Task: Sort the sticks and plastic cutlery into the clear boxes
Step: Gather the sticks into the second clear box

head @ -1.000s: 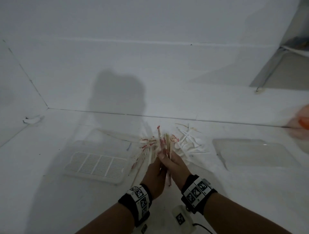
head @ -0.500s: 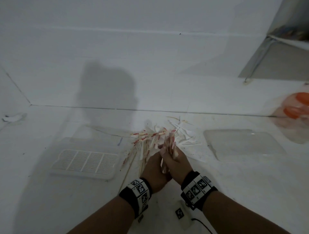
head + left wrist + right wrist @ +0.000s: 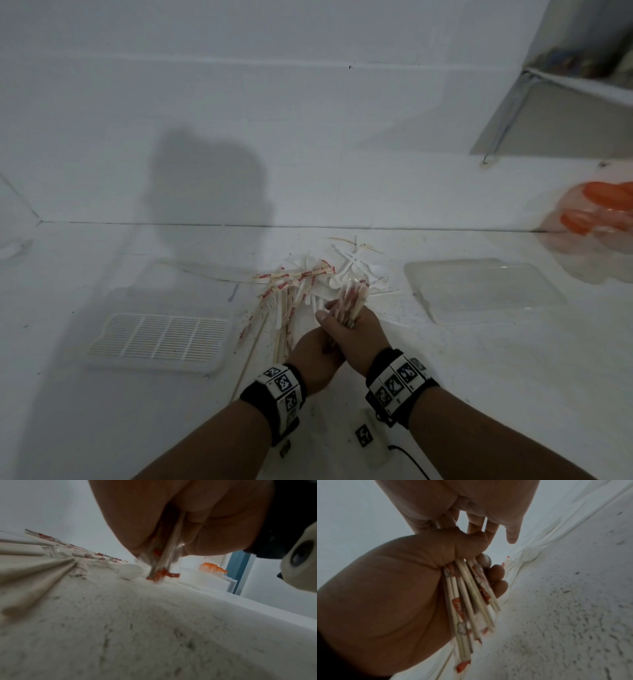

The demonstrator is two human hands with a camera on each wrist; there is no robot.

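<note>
A bundle of sticks [image 3: 352,299], some in red-and-white paper sleeves, stands nearly upright in both hands. My right hand [image 3: 356,329] grips it near the top, with fingers curled round the sticks [image 3: 467,601]. My left hand [image 3: 317,349] holds the lower part from the left. The bundle's bottom end [image 3: 157,574] touches the table. Behind the hands lie loose wrapped sticks [image 3: 291,284] and white plastic cutlery [image 3: 356,270]. One clear box [image 3: 479,291] sits to the right. Another clear box [image 3: 219,363], with a white grid insert [image 3: 157,339], sits to the left.
A clear lid or tray [image 3: 191,277] lies behind the left box. Orange-lidded containers [image 3: 603,205] stand at the far right by the wall. A shelf with a metal leg [image 3: 507,113] hangs at the upper right. A small tagged device with a cable [image 3: 366,438] lies between my forearms.
Less of the bundle now shows above my right hand, and its top has tilted slightly right. Both hands stay together on it.
</note>
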